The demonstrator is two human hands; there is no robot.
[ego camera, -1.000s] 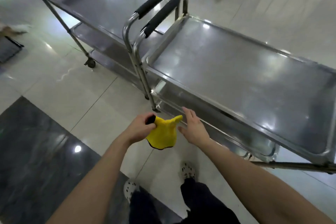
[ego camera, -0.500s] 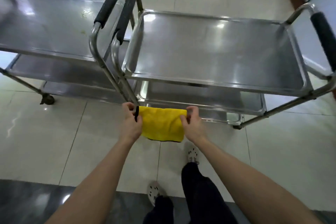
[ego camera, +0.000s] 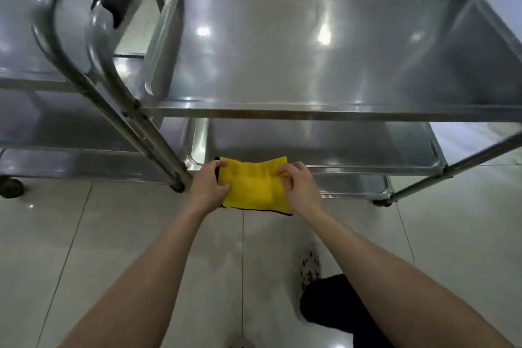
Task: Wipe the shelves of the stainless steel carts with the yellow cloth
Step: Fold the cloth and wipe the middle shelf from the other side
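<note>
Left hand point(ego camera: 210, 183) and right hand point(ego camera: 296, 181) pinch the yellow cloth point(ego camera: 252, 186) taut at six o'clock below the cart's top shelf point(ego camera: 310, 45), likely folding a pad for wiping.

Likely a commercial service area: stainless steel carts point(ego camera: 310, 114) on a glossy tiled floor point(ego camera: 113, 234).
</note>
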